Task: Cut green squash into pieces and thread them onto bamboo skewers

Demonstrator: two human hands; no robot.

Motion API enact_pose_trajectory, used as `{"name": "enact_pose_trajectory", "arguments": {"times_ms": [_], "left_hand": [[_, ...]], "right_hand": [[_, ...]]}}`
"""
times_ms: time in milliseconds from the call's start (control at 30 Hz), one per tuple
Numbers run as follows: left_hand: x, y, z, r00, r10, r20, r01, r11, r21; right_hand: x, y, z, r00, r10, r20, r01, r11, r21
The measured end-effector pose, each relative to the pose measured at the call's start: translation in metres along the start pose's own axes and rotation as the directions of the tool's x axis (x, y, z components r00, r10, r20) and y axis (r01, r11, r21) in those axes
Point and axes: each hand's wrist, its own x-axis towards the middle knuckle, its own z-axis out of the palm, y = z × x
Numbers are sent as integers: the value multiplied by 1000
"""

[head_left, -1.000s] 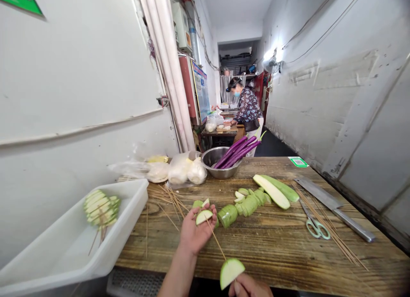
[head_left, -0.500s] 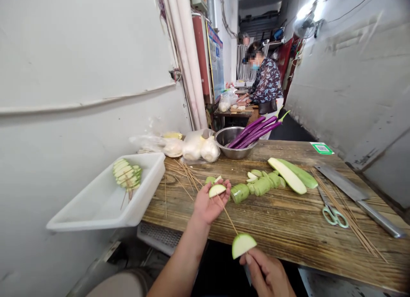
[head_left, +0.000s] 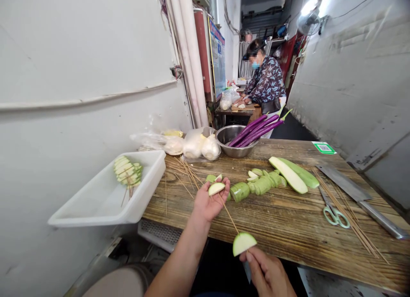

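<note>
My left hand is closed on a pale green half-round slice at the near edge of the wooden table. A thin bamboo skewer runs from that slice down to my right hand, which pinches its lower end. A second half-round slice sits threaded on the skewer just above my right fingers. Behind my left hand lies a row of cut green slices and two long halves of a green squash.
A white tray at the left holds finished skewers. Loose skewers, plastic bags, a steel bowl of purple eggplants, scissors and a cleaver lie on the table. Another person works at a far table.
The view shifted right and down between the earliest frame and now. Both hands keep the same hold; the skewer and its slices have barely moved relative to the table.
</note>
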Motion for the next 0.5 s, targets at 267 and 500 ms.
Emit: {"name": "enact_pose_trajectory", "arguments": {"times_ms": [267,500], "left_hand": [[-1,-1,-1,1000,-3,5,3,1000,13],[-2,-3,0,1000,9,-5,-9,999,37]], "right_hand": [[-3,6,5,1000,10,-26,-9,1000,30],[-6,13,10,999,31,-18,-30,997,67]]}}
